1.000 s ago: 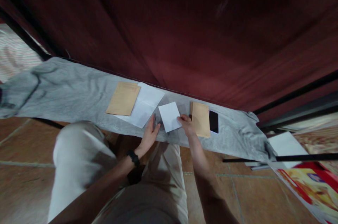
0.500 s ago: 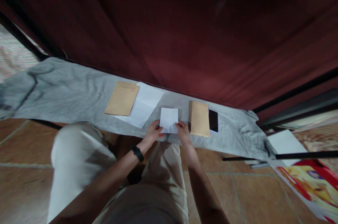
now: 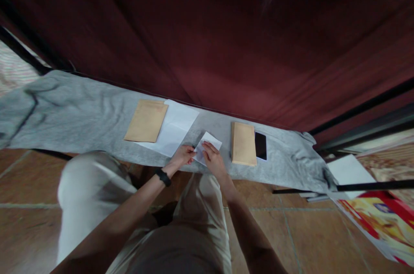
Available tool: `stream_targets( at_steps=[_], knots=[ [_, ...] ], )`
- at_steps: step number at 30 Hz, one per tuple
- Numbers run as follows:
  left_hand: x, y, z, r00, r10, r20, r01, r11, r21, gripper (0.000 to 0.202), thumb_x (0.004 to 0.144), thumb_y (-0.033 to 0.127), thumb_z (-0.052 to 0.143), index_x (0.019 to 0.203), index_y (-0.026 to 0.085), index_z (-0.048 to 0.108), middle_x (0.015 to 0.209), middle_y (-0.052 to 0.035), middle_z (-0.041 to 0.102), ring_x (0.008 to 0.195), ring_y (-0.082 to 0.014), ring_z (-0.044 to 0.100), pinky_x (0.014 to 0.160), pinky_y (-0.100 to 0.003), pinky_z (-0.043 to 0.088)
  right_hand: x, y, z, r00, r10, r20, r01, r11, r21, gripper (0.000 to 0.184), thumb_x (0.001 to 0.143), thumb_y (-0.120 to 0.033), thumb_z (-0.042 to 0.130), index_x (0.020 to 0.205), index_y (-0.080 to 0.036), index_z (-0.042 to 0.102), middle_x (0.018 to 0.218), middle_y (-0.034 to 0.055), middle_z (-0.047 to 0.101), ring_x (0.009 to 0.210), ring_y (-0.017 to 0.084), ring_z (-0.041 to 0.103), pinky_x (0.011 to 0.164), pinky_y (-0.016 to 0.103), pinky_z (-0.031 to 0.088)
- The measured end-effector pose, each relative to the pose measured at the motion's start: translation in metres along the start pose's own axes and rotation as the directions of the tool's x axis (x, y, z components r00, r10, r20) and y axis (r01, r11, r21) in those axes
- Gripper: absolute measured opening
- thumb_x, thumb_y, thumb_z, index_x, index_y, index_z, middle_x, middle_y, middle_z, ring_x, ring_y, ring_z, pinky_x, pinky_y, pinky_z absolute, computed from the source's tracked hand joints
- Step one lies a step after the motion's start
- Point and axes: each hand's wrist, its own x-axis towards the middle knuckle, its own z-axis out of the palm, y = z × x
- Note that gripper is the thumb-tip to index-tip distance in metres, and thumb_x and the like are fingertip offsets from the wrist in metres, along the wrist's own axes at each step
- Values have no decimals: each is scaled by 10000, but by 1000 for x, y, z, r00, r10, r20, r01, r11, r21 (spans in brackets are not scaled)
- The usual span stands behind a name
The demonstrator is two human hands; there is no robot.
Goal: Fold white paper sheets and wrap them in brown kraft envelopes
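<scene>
A small folded sheet of white paper [image 3: 211,138] lies turned at an angle on the grey cloth, between my hands. My left hand [image 3: 184,154] pinches its left corner. Across the top of the sheet rests my right hand [image 3: 213,160], its fingers stretched out and lying flat on the paper. To the left, a brown envelope [image 3: 146,121] overlaps a larger white sheet [image 3: 177,125]. A stack of brown envelopes [image 3: 243,144] sits just right of my right hand, and a dark-screened phone [image 3: 260,145] lies beside it, partly under its edge.
Grey cloth [image 3: 87,114] covers the narrow bench. Behind it hangs a dark red curtain [image 3: 207,50]. Black metal bars [image 3: 362,108] frame the right side. On the floor at right are a white sheet [image 3: 349,170] and a red and yellow printed box [image 3: 384,218].
The folded paper has turned from square-on to a slant. My right hand has moved from its right edge onto its top, fingers now flat. My left hand has shifted slightly left.
</scene>
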Motion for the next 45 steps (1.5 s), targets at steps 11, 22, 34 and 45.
stream_targets(
  at_steps=[11, 22, 34, 45],
  knots=[
    [12, 12, -11, 997, -74, -26, 77, 985, 153, 254, 852, 337, 730, 709, 164, 611, 460, 59, 541, 360, -79, 484, 406, -185, 379, 23, 10, 20, 978, 12, 208, 55, 947, -317, 486, 1072, -353, 373, 1523, -184, 440, 1614, 74, 381, 1503, 232, 344, 1253, 453, 251],
    [8, 13, -14, 993, -122, -9, 122, 980, 155, 288, 844, 386, 732, 718, 171, 588, 494, 45, 596, 399, -100, 556, 437, -188, 404, 45, 41, 14, 990, 50, 134, 6, 920, -392, 543, 1071, -384, 357, 1553, -135, 376, 1606, 116, 385, 1498, 228, 350, 1246, 453, 243],
    [14, 9, -15, 991, -131, 4, 129, 979, 156, 259, 844, 376, 722, 736, 178, 595, 507, 37, 608, 412, -118, 582, 466, -207, 447, 23, 21, 19, 992, 13, 127, 41, 913, -406, 547, 1070, -358, 346, 1563, -122, 351, 1625, 124, 340, 1516, 229, 314, 1249, 466, 243],
    [6, 14, -11, 997, -76, -20, 78, 972, 221, 288, 888, 445, 649, 782, 179, 616, 494, 36, 584, 398, -123, 554, 439, -213, 402, -36, -20, 5, 966, -92, 242, 166, 936, -310, 524, 1068, -369, 396, 1568, -222, 347, 1601, 66, 399, 1493, 223, 362, 1263, 488, 215]
  ],
)
